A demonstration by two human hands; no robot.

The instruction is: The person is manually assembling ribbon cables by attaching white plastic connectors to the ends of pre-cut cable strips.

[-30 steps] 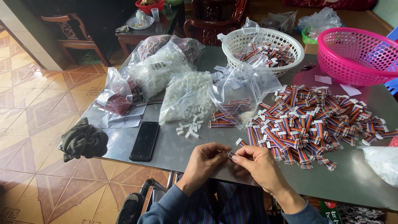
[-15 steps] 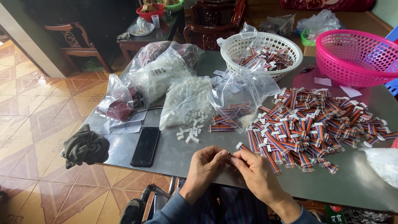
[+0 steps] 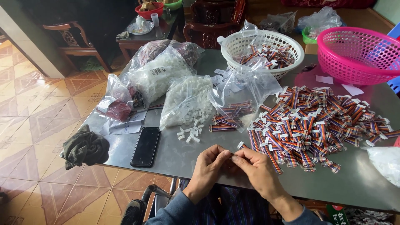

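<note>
Hands pinching small piece between fingertips, left hand [image 3: 208,166], right hand [image 3: 256,168], ribbon cable pile [image 3: 316,121] beside

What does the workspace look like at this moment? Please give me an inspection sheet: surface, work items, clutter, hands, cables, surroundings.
Surface: grey table, mostly covered.
Work items: small piece pinched between both hands, too hidden to identify; heap of striped ribbon cable pieces to the right; loose white connectors ahead.
Clutter: black phone, dark cloth at the table's left edge, plastic bags of white parts, white basket, pink basket.
Hands: left hand and right hand meet fingertip to fingertip at the near edge.
Cables: only the short ribbon pieces.
Surroundings: tiled floor, wooden chair, side table with bowls.
</note>
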